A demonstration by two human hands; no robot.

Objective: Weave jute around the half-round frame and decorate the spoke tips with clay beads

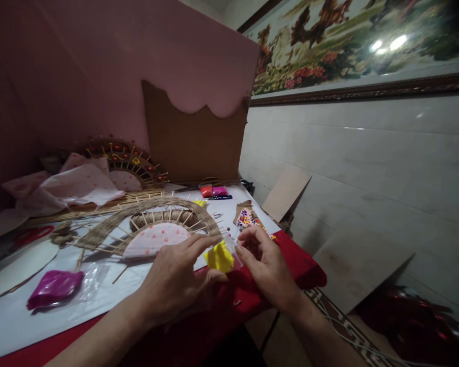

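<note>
A lump of bright yellow modelling clay (pixel 220 257) is between my two hands, against a small clear plastic bag (pixel 236 251). The thumb and index finger of my left hand (pixel 179 272) close around the clay's left side. With curled fingers, my right hand (pixel 263 260) pinches the bag's edge on the other side; its fingertips are partly hidden. Just beyond my left hand lies a fan-shaped frame of sticks and woven twine (pixel 115 224), with a pink-dotted half-circle (pixel 158 238) at its base. A bagged lump of purple clay (pixel 55 289) lies to the left.
Red and magenta clay packets (pixel 213 191) lie farther back, near a pen. A decorated fan (pixel 117 158) and dotted cloth (pixel 84 181) stand behind on the left. Brown cardboard (pixel 195 140) leans at the back. The red-covered table edge (pixel 300 262) ends at right.
</note>
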